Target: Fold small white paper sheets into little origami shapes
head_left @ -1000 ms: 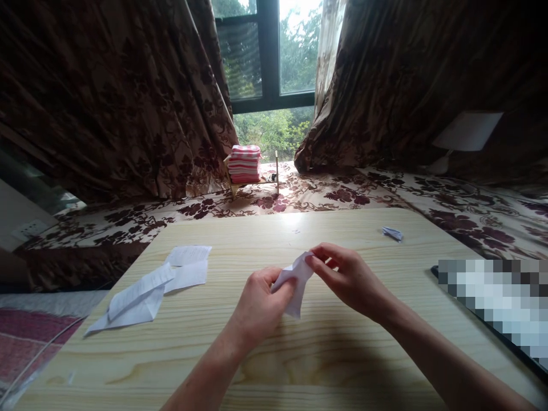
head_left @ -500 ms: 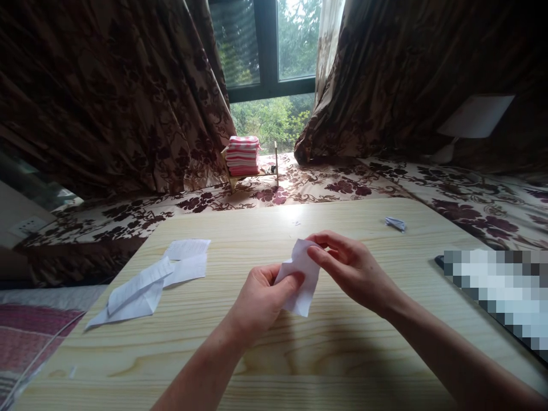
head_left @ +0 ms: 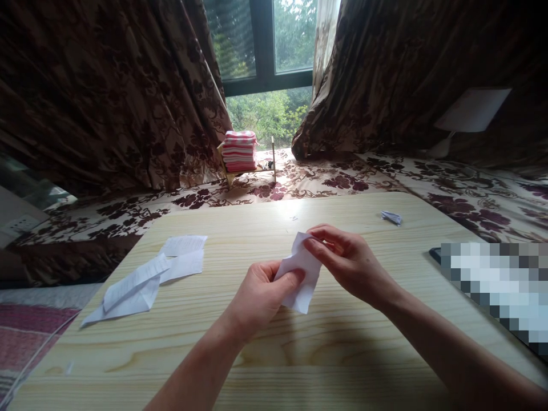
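A small white piece of paper (head_left: 303, 278) is held just above the pale wooden table (head_left: 274, 354), near its middle. My left hand (head_left: 257, 297) pinches the paper's lower left part between thumb and fingers. My right hand (head_left: 346, 262) grips its upper right edge with closed fingertips. The paper hangs creased between the two hands.
Folded white paper sheets (head_left: 143, 279) lie on the table's left side. A tiny folded paper shape (head_left: 391, 217) rests at the far right. A blurred dark flat object (head_left: 496, 288) sits at the right edge. Beyond are a flowered cloth, curtains, a window and a striped stack (head_left: 240, 150).
The paper has opened out a little and hangs lower between my hands. Both hands have shifted slightly toward the far side of the table.
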`<state>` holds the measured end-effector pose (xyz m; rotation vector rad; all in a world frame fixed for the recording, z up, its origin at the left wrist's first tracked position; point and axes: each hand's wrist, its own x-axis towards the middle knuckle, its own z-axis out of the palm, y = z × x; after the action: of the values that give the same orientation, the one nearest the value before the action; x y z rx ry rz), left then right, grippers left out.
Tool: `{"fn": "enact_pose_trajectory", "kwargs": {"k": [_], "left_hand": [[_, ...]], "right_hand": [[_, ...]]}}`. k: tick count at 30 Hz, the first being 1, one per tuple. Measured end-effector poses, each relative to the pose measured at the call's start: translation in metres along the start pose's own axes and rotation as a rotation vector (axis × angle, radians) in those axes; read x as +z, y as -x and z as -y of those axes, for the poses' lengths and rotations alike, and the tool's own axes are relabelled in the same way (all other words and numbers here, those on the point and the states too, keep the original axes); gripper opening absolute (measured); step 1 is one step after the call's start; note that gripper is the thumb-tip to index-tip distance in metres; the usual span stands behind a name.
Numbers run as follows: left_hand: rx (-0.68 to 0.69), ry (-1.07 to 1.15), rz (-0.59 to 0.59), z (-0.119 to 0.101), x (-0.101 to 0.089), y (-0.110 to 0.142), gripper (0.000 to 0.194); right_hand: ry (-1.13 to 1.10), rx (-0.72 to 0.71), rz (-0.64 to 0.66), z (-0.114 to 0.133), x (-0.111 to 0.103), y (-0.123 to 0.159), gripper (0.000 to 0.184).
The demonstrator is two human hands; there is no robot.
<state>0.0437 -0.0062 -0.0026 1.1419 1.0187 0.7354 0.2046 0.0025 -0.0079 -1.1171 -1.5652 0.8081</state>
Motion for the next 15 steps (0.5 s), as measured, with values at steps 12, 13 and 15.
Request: {"fn": "enact_pose_trajectory", "kwargs": {"k": [12, 13, 15], "left_hand": [[0.014, -0.01, 0.028, 0.0032, -0.0012, -0.002, 0.026], [0.014, -0.014, 0.028, 0.0032, -0.0011, -0.0019, 0.026], [0.013, -0.016, 0.026, 0.0031, -0.0009, -0.0014, 0.026]], "right_hand": [[0.028, -0.015, -0.02, 0.0007, -0.0007, 0.0004, 0.015], [0.032, -0.016, -0.02, 0.0009, -0.0008, 0.0003, 0.015], [0.045, -0.016, -0.021, 0.0011, -0.001, 0.0001, 0.016]]}}
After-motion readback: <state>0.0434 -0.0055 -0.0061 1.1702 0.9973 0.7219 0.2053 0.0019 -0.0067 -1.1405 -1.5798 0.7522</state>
